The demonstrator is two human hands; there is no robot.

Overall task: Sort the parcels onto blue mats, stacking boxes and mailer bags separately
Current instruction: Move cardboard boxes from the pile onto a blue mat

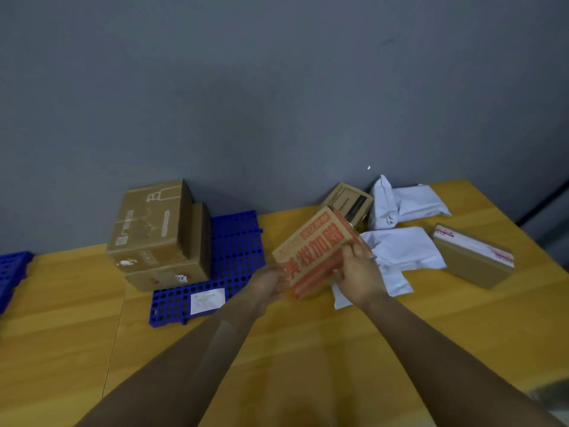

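Observation:
Both my hands hold a cardboard box with red print [314, 251], tilted above the yellow table. My left hand [268, 283] grips its lower left edge and my right hand [357, 272] grips its right side. To the left lies a blue mat [237, 241] with a large brown box [151, 223] stacked on a flatter box [172, 274]. A white label [207, 300] lies on the mat's front. White mailer bags lie to the right, one [403, 251] just behind my right hand and another [409, 204] farther back.
A small brown box [349, 200] stands behind the held box. A flat box with red-and-white tape [474, 257] lies at the right. A second blue mat [12, 272] shows at the left edge. A grey wall [277, 87] backs the table [61, 318].

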